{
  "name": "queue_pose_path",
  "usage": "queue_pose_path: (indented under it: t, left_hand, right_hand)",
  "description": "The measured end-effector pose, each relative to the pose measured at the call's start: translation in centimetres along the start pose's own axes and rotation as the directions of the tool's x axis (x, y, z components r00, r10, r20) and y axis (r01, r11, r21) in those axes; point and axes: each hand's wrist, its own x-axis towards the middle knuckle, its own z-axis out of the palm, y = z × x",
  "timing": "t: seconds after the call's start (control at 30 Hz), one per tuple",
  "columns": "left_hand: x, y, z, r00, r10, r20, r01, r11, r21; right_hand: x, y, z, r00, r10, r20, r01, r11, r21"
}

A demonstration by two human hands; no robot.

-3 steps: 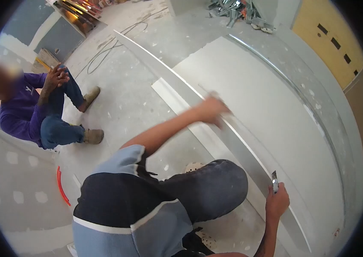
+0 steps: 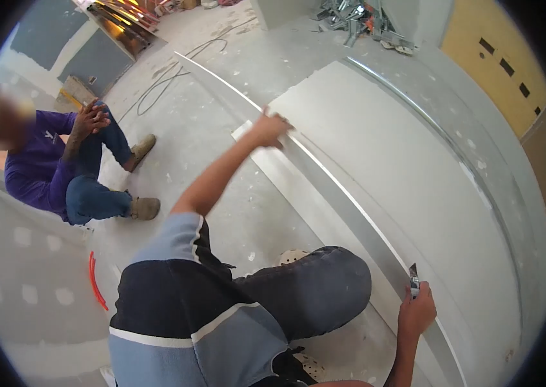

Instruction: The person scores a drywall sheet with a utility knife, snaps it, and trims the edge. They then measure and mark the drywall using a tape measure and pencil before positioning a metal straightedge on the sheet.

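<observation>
My left hand (image 2: 272, 130) is over the white upper edge of a long grey strip (image 2: 350, 216), its fingers bent and apart; whether it touches the edge is hard to tell. My right hand (image 2: 417, 312) is closed around a utility knife (image 2: 414, 284), whose blade points up beside the lower part of the strip. The strip stands on edge and runs diagonally across the view. Beyond it a wide pale board (image 2: 402, 168) lies flat, and a narrower white board (image 2: 292, 187) lies on the near side.
A seated person (image 2: 44, 155) in a purple top has clasped hands at the left. A curved metal track (image 2: 428, 122) lies along the far side of the wide board. Cable (image 2: 163, 80) loops on the floor, metal scraps (image 2: 353, 19) lie at the top, and a red strip (image 2: 96, 282) at lower left.
My left hand has moved up and left along the strip's edge. My right hand still holds the knife in almost the same place. The whole view has shifted slightly.
</observation>
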Motion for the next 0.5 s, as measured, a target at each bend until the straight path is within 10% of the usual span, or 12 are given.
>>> queue_pose_path:
  t: [0.17,0.5]
  left_hand:
    - [7.1,-8.7,3.2,1.0,0.01,0.024,-0.012,0.993,0.114]
    - [2.6,1.7,-13.9,0.965,0.248,0.08,-0.26,0.937,0.235]
  right_hand:
    - [2.7,2.7,-0.7,0.985,-0.048,-0.166,0.029,0.993,-0.115]
    - [-1.2,20.1,-11.5,0.963,0.049,-0.265,-0.041,0.999,0.033]
